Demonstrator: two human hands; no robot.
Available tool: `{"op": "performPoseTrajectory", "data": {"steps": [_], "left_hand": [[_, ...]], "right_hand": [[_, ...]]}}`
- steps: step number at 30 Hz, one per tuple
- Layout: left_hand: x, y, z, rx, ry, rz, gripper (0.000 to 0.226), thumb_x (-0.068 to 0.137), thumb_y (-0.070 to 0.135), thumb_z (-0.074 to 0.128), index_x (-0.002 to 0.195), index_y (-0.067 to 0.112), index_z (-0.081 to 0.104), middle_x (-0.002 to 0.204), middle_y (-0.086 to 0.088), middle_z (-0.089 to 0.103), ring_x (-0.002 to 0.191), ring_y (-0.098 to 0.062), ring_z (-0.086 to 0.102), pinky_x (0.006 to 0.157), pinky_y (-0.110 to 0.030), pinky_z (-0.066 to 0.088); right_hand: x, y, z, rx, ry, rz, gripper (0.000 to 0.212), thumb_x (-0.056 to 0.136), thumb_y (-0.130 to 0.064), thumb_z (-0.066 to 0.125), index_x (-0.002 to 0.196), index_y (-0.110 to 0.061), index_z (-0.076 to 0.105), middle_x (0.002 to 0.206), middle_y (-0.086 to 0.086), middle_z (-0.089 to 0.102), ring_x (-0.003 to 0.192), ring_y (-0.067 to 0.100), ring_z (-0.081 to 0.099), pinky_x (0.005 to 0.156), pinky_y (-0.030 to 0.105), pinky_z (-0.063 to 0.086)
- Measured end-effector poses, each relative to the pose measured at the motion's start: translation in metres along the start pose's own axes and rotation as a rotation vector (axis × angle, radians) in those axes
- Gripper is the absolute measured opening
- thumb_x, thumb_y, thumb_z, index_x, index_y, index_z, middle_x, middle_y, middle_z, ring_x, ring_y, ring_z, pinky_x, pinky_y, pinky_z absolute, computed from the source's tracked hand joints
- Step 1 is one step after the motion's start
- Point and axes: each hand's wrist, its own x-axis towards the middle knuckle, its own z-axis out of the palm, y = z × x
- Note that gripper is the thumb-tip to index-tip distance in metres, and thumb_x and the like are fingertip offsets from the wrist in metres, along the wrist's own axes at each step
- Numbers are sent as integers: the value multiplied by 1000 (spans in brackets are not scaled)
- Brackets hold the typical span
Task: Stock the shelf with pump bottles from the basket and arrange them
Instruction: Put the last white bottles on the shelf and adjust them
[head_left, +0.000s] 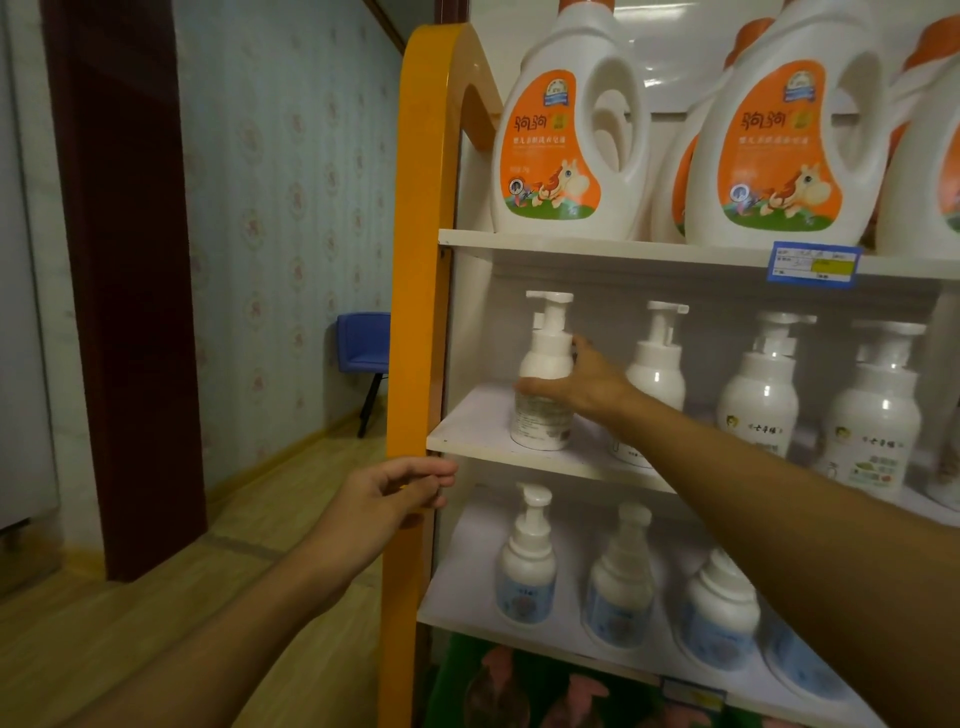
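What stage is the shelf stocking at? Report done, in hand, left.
Done: four white plastic pump bottles stand along the middle white shelf board. In hand: the right hand grips the leftmost pump bottle, standing near the front edge. The left hand touches the orange side panel. Left: the basket is out of view, so remaining stock is unknown.

White shelf unit (571, 460) with an orange side panel (415, 312). Detergent jugs (566, 130) up top. Pump bottles (761, 384) on the two boards below those jugs.

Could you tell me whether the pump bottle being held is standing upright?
Upright: the pump bottle sits base-flat on the middle shelf, gripped by the right hand.
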Motion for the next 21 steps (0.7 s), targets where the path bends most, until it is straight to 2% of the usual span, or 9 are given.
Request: {"op": "performPoseTrajectory", "data": {"steps": [4,7,10,14,16,18,21], "left_hand": [[1,2,3,-9,-19,-2,24,93,22,55,95,39,72,99,19,72,87,-1,68,72,-19,49],[2,3,2,-2,-31,-3,23,93,23,56,97,38,72,100,19,72,88,-2,69,71,-17,50],[3,3,4,-19,-23,-14,24,93,22,56,96,39,72,101,16,73,89,-3,69,73,-20,50],[4,5,7,7,-40,-6,23,93,22,56,97,38,72,101,16,72,89,-3,68,74,-21,50],[5,7,9,14,-47,3,23,93,21,56,97,37,72,100,18,72,89,-3,68,69,-17,52],[5,8,10,11,-51,6,23,93,21,56,96,37,72,99,18,73,88,-3,69,64,-13,54],[3,9,10,15,-64,-4,22,93,22,56,97,37,72,99,19,72,89,-2,68,63,-11,53]], "right_hand": [[1,2,0,-29,90,6,79,68,-39,81,132,-16,42,129,9,54,117,30,53,100,49,45],[3,2,-6,12,65,24,82,70,-26,81,137,-14,35,130,10,53,114,30,55,97,46,48],[3,0,-7,38,-4,14,77,74,-26,77,135,-16,32,127,11,52,111,30,56,97,47,48],[1,-5,-8,62,-3,14,59,75,-36,76,124,-13,51,121,10,60,109,28,59,97,45,48],[1,-4,-11,34,23,25,60,73,-37,77,122,-11,54,120,10,62,108,27,60,96,44,49],[2,-4,-15,2,21,26,61,73,-33,78,124,-10,52,121,10,61,108,28,60,95,45,50],[6,-7,-21,2,-30,59,68,75,-25,76,130,-12,39,123,10,57,105,29,60,89,41,52]]}}
